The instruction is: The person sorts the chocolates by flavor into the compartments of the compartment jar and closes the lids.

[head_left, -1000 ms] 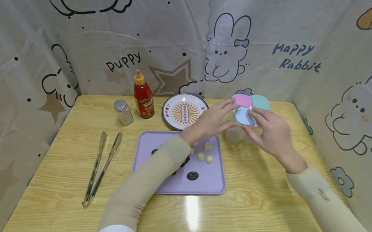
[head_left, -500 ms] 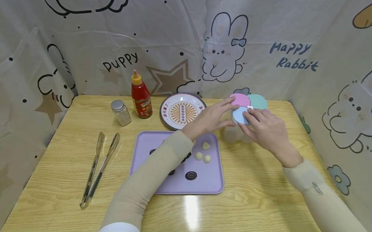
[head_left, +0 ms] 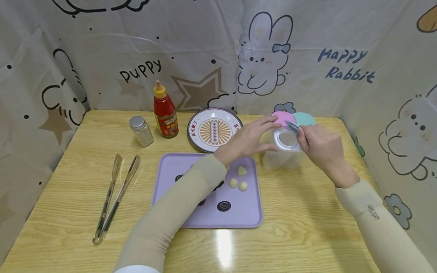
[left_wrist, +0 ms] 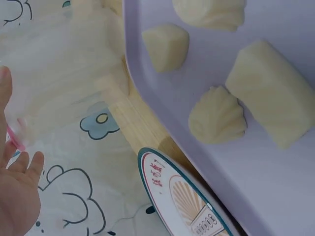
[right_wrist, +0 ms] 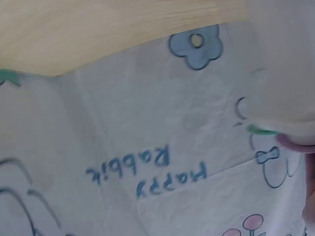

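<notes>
- The desk [head_left: 62, 222] carries everything; a purple tray [head_left: 243, 216] sits mid-desk with pale dumplings [head_left: 239, 184] and dark swirled pieces still on it.
- A clear compartment container [head_left: 277, 158] stands just right of the tray, near a patterned plate [head_left: 214, 129].
- The left hand [head_left: 245, 140] steadies the container, fingers straight against its pink lid [head_left: 283, 117].
- The right hand [head_left: 321, 147] pinches the blue lid [head_left: 293, 127], tilted up off its compartment.
- One compartment appears opened; the green and pink lids look closed, and no food seems moved yet.
- Tongs [head_left: 115, 196], a sauce bottle [head_left: 165, 110] and a shaker [head_left: 141, 131] lie untouched.
</notes>
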`<state>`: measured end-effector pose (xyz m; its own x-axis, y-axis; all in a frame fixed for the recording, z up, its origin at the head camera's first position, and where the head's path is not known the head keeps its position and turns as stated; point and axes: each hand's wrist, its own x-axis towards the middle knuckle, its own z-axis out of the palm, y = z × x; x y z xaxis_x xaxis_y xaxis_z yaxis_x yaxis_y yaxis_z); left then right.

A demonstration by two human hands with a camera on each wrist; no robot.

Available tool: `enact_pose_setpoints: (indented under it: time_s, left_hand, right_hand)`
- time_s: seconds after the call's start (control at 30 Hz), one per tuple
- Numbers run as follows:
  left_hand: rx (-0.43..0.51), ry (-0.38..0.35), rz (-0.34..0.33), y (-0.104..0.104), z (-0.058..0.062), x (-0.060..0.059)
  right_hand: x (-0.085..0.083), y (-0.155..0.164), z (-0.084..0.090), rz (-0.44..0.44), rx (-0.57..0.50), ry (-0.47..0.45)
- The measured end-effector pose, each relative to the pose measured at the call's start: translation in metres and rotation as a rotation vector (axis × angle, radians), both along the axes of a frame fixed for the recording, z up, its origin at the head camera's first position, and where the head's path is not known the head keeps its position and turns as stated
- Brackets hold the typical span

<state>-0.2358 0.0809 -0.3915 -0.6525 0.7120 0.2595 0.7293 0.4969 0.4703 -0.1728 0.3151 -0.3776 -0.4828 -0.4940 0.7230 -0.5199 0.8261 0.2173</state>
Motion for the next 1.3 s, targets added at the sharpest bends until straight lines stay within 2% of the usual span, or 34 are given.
enact_pose_setpoints:
  time_s: [0.13, 0.23, 0.43, 0.63, 0.7, 0.9, 1.0, 1.17, 1.23, 1.3]
  left_hand:
    - [-0.005, 0.007, -0.004, 0.0, 0.001, 0.002]
    - [-0.013, 0.015, 0.004, 0.0, 0.0, 0.003]
    - [-0.054, 0.064, 0.029, -0.002, 0.001, 0.007]
    - [-0.079, 0.115, 0.042, -0.004, 0.001, 0.012]
    - [-0.078, 0.124, 0.041, -0.004, 0.001, 0.014]
    - [-0.07, 0.123, 0.033, -0.006, 0.002, 0.018]
    - [-0.076, 0.124, 0.034, -0.006, 0.002, 0.019]
    - [-0.103, 0.107, 0.031, -0.009, 0.003, 0.018]
    - [-0.113, 0.085, 0.027, -0.01, 0.005, 0.018]
    - [-0.114, 0.059, 0.022, -0.012, 0.006, 0.018]
  right_hand:
    - [0.002, 0.003, 0.005, -0.001, 0.001, -0.059]
    - [0.005, 0.006, 0.007, -0.023, -0.041, -0.116]
    - [0.004, 0.009, 0.011, -0.082, -0.256, -0.221]
    - [-0.004, 0.008, 0.017, -0.164, -0.544, -0.392]
    - [-0.006, 0.007, 0.02, -0.181, -0.6, -0.438]
    - [-0.008, 0.01, 0.022, -0.199, -0.651, -0.513]
    - [-0.009, 0.015, 0.025, -0.187, -0.707, -0.602]
    - [-0.01, 0.029, 0.034, -0.177, -0.796, -0.815]
    - [-0.011, 0.033, 0.036, -0.177, -0.782, -0.863]
    - [-0.011, 0.037, 0.036, -0.167, -0.77, -0.872]
